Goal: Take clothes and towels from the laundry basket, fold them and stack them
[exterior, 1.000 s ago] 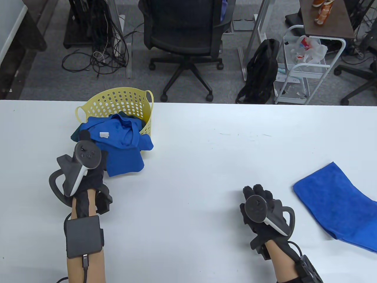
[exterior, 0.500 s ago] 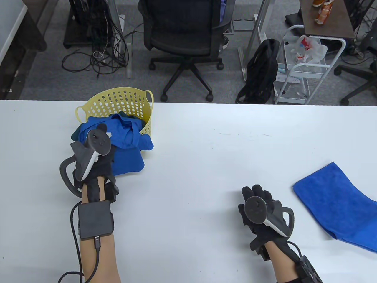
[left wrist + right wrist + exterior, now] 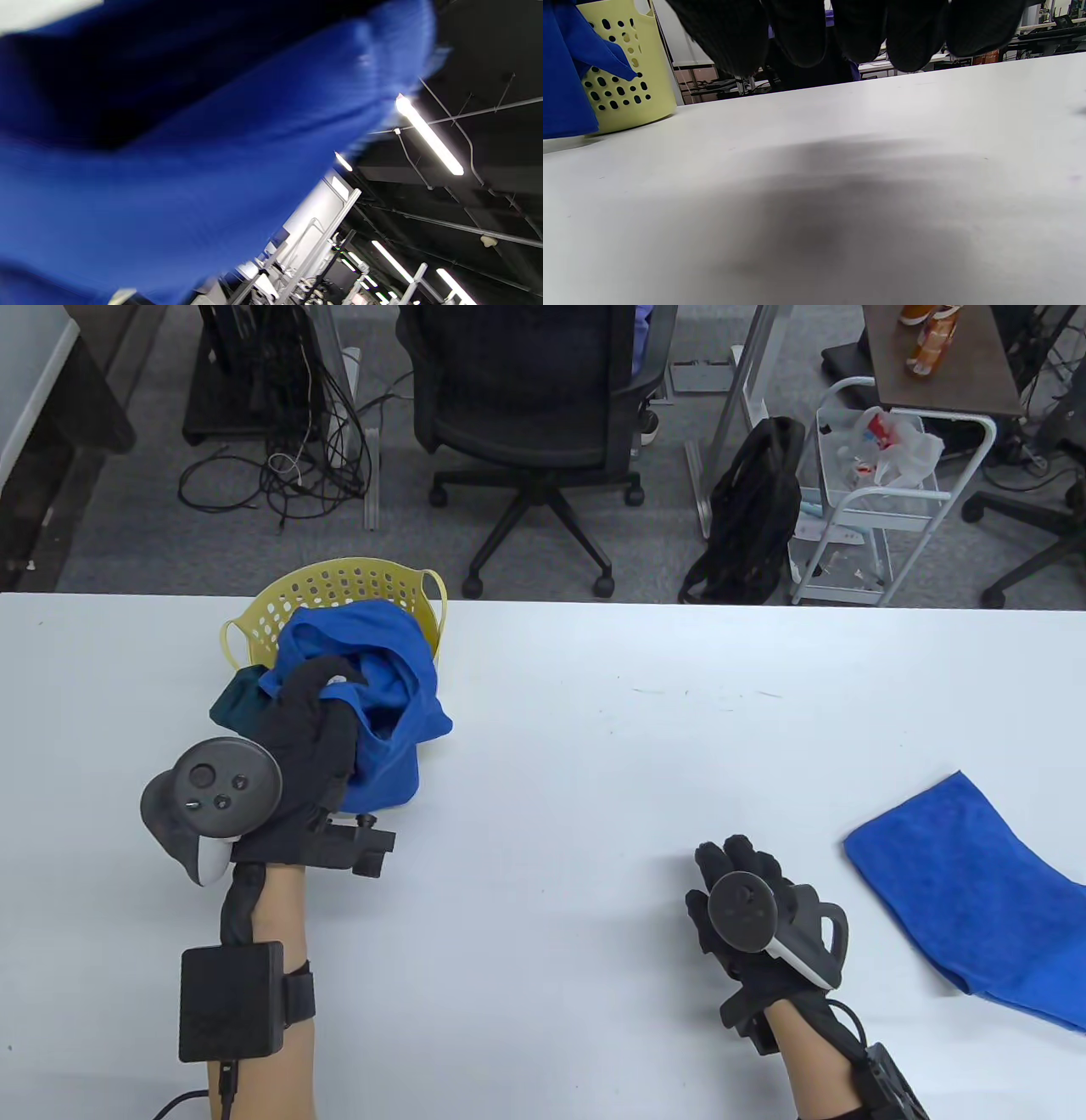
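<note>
1. One white surface (image 3: 594, 746) carries everything; no writing on it can be read.
2. Blue towel (image 3: 967, 891) lies flat at the right edge.
3. Yellow basket (image 3: 348, 589); blue garment (image 3: 382, 712) bunched over its rim, gripped by the left hand (image 3: 305, 755).
4. Right hand (image 3: 755, 916) hovers low, fingers relaxed, holding nothing.

Left hand (image 3: 310, 746): black fabric glove covering all fingers. Tracker (image 3: 212, 793) strapped on back: dark grey round disc face with one larger and two small buttons, white-and-grey handle below. Black angular bracket (image 3: 356, 848) with a small knob at glove's wrist edge. Black square box (image 3: 231, 1001) strapped to forearm by a black band; black cable (image 3: 222, 1090) plugged into its lower edge.

Right hand (image 3: 759, 903): same black glove. Tracker (image 3: 740, 912): dark disc, white-edged handle, black ring loop. Black cable (image 3: 848, 1014) runs from wrist to a black module (image 3: 891, 1082) on forearm. Fingertips (image 3: 797, 38) rounded, finely knit.
</note>
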{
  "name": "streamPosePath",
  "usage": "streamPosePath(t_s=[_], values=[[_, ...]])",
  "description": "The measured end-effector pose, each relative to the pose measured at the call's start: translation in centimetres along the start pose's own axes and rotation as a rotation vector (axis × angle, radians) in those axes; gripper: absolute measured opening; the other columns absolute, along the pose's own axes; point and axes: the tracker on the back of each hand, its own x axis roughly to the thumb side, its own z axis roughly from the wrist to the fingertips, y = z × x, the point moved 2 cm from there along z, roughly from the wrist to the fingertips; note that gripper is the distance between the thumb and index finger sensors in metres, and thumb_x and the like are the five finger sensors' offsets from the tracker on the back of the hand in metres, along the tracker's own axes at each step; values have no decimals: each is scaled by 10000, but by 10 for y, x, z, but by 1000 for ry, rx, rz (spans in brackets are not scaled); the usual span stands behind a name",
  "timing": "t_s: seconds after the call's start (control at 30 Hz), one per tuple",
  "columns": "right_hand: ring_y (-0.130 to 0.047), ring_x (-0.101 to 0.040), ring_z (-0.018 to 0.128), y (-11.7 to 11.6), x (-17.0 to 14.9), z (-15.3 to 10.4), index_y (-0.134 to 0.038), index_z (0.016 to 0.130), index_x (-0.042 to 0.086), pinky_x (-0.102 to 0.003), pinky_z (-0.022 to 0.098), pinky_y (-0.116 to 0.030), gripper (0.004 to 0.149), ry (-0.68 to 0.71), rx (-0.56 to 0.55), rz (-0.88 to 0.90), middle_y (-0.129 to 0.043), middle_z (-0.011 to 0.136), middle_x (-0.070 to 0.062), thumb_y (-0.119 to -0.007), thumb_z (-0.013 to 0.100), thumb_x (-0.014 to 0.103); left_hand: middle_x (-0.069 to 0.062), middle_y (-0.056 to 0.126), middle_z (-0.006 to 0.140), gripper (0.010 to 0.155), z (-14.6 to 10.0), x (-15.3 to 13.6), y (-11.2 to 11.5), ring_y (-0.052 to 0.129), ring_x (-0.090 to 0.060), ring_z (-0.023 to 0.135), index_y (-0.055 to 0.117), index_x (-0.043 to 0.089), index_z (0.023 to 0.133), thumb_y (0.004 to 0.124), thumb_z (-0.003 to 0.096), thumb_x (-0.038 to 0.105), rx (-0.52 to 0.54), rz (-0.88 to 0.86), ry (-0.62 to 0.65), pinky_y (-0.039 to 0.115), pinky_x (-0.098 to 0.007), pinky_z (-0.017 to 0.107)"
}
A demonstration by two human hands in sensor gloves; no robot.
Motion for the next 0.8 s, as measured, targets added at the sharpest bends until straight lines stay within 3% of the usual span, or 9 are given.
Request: streamPosePath(t_s=[0.07,0.1,0.17,0.23,0.33,0.4,0.53,0.67,0.8], values=[[-547,-617,981,-1,1,1,-550,1149,47,-744,659,-548,618,5,1,-9,-472,1171,-338,-721,633,341,57,941,554,509,0,-9,10,918,-60,244,672,152,1009,644,645,507,-27,225,-100,910,-396,437],[-546,-616,982,-1,2,1,-547,1150,49,-744,660,-547,619,7,3,-13,-473,1171,-337,-720,634,344,59,935,598,710,1,-16,18,905,-20,210,573,126,1100,671,601,622,-64,367,-180,929,-354,399],[-548,-616,981,-2,2,1,-549,1149,51,-744,659,-548,621,10,5,-13,-474,1171,-339,-722,632,348,-100,834,946,1047,7,-27,38,896,13,242,227,57,1236,669,551,713,-257,551,-316,928,-329,406],[-547,-616,981,-3,2,1,-546,1151,51,-744,659,-548,626,10,7,-11,-472,1172,-337,-723,632,352,-262,633,1160,1184,14,-35,56,911,-5,311,-16,121,1214,681,490,747,-385,719,-414,907,-352,446],[-549,-614,981,-4,1,2,-541,1153,49,-743,660,-548,633,7,8,-15,-473,1171,-337,-725,631,356,-342,533,1213,1144,26,-41,77,912,-32,360,-49,311,1185,758,479,710,-462,910,-468,891,-380,481],[-550,-616,980,-4,0,2,-545,1151,49,-744,659,-548,633,3,8,-13,-477,1170,-337,-725,630,358,-293,553,1203,881,33,-40,84,912,-42,369,318,399,1218,760,502,658,-475,984,-456,883,-388,497],[-550,-615,980,-3,-1,1,-555,1148,52,-744,660,-547,625,-1,3,-16,-476,1170,-338,-726,630,357,-176,719,1118,497,43,-19,78,940,-56,343,666,387,1050,768,579,510,-288,893,-317,896,-394,492],[-551,-613,980,-3,0,2,-558,1144,48,-744,659,-547,622,3,-3,-15,-478,1169,-335,-726,630,354,-137,845,1025,440,49,5,54,1014,-14,342,711,312,1004,742,593,469,-144,926,-249,945,-350,502],[-547,-615,981,-3,1,2,-560,1144,47,-744,659,-546,622,12,-8,-14,-476,1170,-336,-723,630,357,-138,844,998,431,47,46,5,1076,-36,487,688,264,996,718,613,461,169,639,-93,928,-361,586]])
